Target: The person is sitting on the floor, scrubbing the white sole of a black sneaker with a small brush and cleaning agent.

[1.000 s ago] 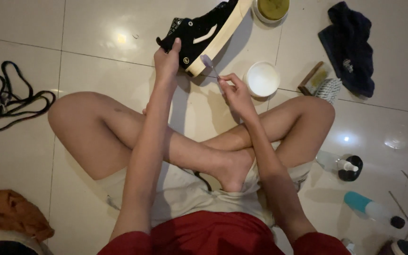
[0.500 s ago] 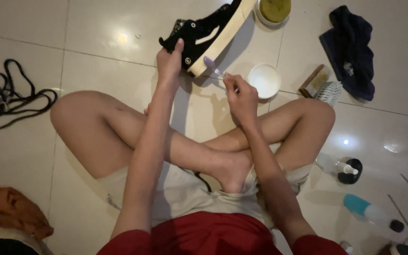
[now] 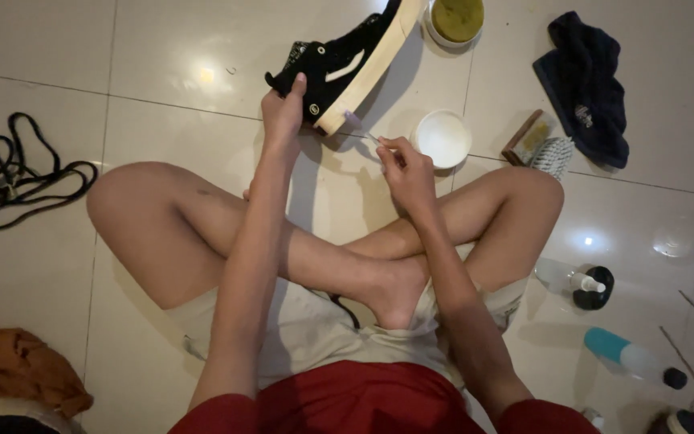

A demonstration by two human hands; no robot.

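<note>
black sneaker [image 3: 339, 60] on edge, long axis diagonal, toe up-right, sole facing right. your left hand [image 3: 283, 112] clamped on heel; right hand [image 3: 407, 169] pinching toothbrush [image 3: 361, 128] against sole.

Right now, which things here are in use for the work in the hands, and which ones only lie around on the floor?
In use:
- black high-top shoe with cream sole, held by left hand
- small toothbrush, in right hand
- white round bowl beside it

Lying about:
- black laces
- dark blue cloth
- wooden scrub brush
- orange rag
- teal-capped bottle
</note>
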